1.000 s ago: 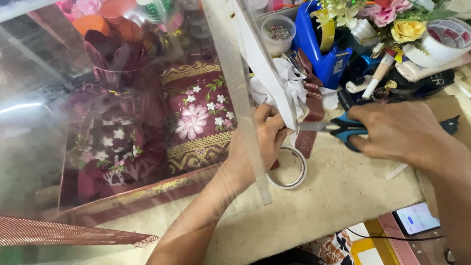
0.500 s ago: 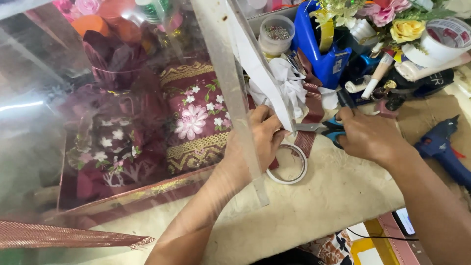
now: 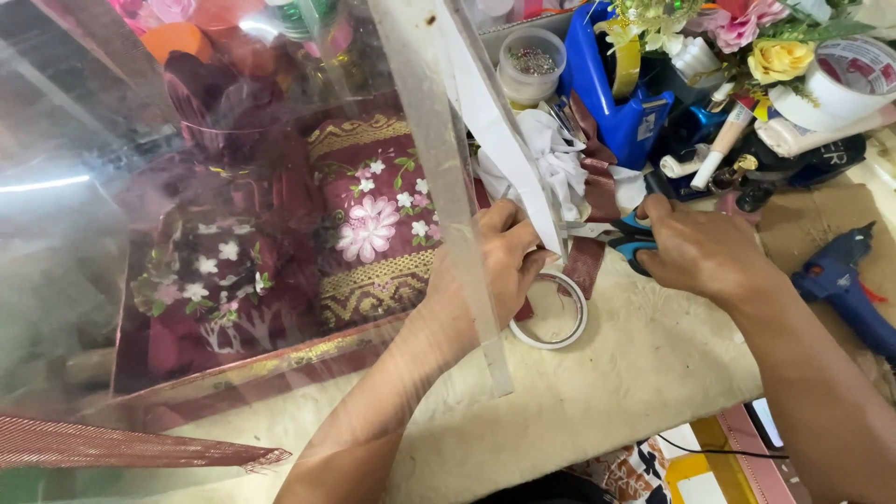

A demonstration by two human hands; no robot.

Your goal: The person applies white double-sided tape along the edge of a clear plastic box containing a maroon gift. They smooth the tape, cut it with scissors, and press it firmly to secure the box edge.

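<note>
My left hand [image 3: 499, 266] grips the corner of a clear plastic gift box [image 3: 280, 233], pinching a white strip [image 3: 509, 140] along its edge. Inside the box lies maroon cloth embroidered with pink and white flowers [image 3: 373, 224]. My right hand [image 3: 695, 252] is closed on blue-handled scissors [image 3: 627, 235], whose blades point left toward the white strip and a white ribbon bow [image 3: 553, 159]. A maroon ribbon [image 3: 588, 257] hangs by the blades. A roll of clear tape [image 3: 551, 313] lies flat just under my left hand.
A blue glue gun [image 3: 845, 280] lies at the right. A blue tape dispenser [image 3: 621, 103], a tub of beads [image 3: 532, 63], tape rolls [image 3: 845, 75] and artificial flowers [image 3: 756, 37] crowd the back. A maroon ribbon end [image 3: 140, 448] lies at the front left on the cream mat [image 3: 607, 392].
My right hand has moved left with the scissors, up to the box corner, uncovering the glue gun. My left hand has stayed on the box edge.
</note>
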